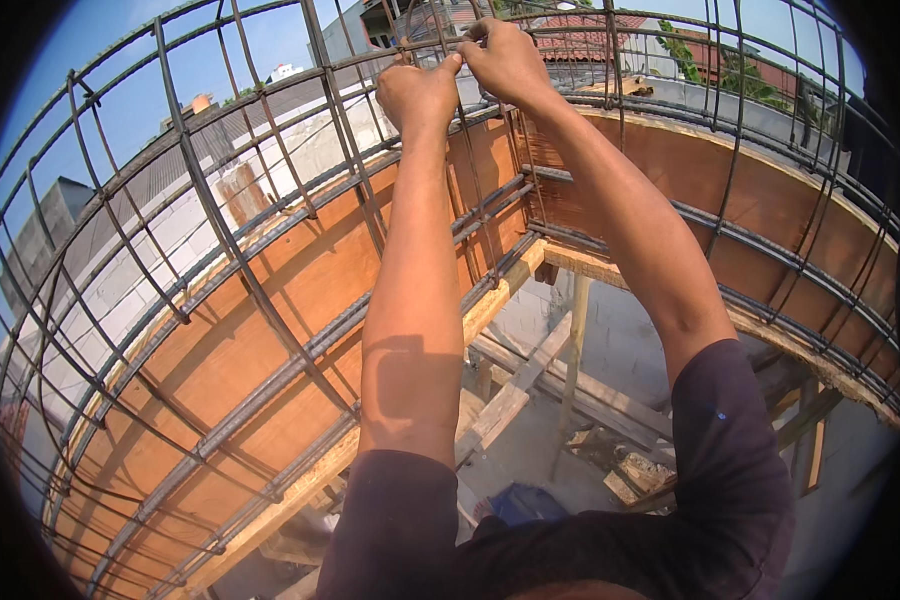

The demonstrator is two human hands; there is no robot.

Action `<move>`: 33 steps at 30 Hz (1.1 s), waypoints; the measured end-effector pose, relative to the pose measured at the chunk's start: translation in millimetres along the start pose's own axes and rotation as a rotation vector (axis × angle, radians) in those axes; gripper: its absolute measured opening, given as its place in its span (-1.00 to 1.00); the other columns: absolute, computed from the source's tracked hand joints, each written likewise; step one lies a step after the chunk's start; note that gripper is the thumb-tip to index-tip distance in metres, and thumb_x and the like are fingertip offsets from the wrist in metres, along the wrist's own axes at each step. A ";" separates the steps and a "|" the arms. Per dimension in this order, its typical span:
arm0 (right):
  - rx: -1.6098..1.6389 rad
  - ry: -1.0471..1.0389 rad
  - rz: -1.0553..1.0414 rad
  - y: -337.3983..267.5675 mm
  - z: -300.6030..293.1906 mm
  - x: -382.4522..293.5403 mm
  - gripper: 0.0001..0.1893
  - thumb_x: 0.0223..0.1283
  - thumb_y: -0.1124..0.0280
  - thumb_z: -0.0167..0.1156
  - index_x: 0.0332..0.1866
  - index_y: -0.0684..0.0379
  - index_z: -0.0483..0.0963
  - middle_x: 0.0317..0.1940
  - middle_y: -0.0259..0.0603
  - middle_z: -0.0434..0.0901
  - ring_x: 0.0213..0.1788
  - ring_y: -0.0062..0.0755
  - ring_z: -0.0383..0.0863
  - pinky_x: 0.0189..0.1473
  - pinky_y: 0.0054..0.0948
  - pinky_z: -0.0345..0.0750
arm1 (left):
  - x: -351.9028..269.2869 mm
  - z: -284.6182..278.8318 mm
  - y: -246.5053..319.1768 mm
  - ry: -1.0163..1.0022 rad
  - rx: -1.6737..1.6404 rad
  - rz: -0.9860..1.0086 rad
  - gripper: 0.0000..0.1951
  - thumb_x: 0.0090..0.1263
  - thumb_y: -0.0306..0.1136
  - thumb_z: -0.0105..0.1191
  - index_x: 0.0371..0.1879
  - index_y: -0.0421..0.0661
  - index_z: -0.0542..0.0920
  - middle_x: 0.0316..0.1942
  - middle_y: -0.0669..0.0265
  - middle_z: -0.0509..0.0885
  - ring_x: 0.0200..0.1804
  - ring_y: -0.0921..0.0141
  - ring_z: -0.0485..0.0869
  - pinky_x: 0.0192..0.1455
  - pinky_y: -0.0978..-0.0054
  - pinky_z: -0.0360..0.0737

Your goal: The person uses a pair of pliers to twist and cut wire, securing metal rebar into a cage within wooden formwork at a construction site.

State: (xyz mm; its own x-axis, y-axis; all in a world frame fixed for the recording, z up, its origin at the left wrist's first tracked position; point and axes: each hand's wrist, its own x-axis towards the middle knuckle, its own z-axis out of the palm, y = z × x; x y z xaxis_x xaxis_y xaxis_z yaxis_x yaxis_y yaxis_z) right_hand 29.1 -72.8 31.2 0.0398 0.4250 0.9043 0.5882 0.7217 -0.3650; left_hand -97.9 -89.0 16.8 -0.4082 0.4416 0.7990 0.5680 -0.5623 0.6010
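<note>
Both my arms reach up to the reinforcing-bar cage at the top of the view. My left hand (418, 94) is curled at an upper horizontal steel bar (360, 58), thumb raised toward the other hand. Close on its right, my right hand (504, 61) has bent fingers and a thumb drawn together beside a thin vertical stirrup (471, 142). Whatever may lie between those right fingertips is too small to make out. The cage turns a corner here, above and inside orange-brown plywood formwork (292, 277).
Timber battens (502, 289) edge the formwork's bottom. Below, through the opening, are a wooden prop (572, 360), crossed planks (521, 390) and a blue item (525, 502) on the floor. A white block wall (172, 247) stands behind the cage. Stirrup ends stick out at left.
</note>
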 end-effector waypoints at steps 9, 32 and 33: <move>-0.495 -0.135 -0.471 -53.9 -51.0 15.2 -0.67 0.31 0.34 0.13 0.15 0.16 0.50 -0.33 0.08 0.67 -0.21 0.08 0.70 -0.20 -0.04 0.61 | -10.4 -8.9 21.5 -0.066 -0.011 -0.100 -0.56 0.06 -0.23 0.54 -0.30 -0.37 0.69 -0.20 -0.16 0.74 -0.06 -0.01 0.74 0.00 0.10 0.66; -0.387 -0.204 -0.678 -51.9 -33.9 27.0 -0.85 0.14 0.46 0.19 -0.18 0.15 0.57 -0.26 -0.02 0.62 -0.31 -0.10 0.72 -0.32 -0.19 0.66 | -1.9 -5.7 13.0 -0.045 0.090 0.025 -0.35 -0.03 0.02 0.54 -0.14 -0.33 0.71 -0.22 -0.01 0.79 -0.07 0.12 0.78 0.03 0.27 0.65; -0.718 -0.103 -0.873 -53.7 -28.1 30.7 -0.84 0.14 0.47 0.18 -0.16 0.15 0.56 -0.25 -0.02 0.61 -0.30 -0.09 0.71 -0.31 -0.20 0.66 | 0.0 -8.7 13.9 -0.076 0.084 0.023 -0.34 -0.03 0.03 0.54 -0.13 -0.33 0.71 -0.20 -0.01 0.79 -0.06 0.11 0.77 0.03 0.27 0.65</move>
State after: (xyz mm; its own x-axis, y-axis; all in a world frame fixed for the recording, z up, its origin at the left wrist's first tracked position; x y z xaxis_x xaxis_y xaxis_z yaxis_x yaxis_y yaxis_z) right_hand 21.4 -113.8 84.8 -0.6579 -0.0032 0.7531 0.7109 0.3275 0.6224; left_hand -96.3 -103.0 25.4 -0.3409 0.4832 0.8064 0.6356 -0.5137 0.5764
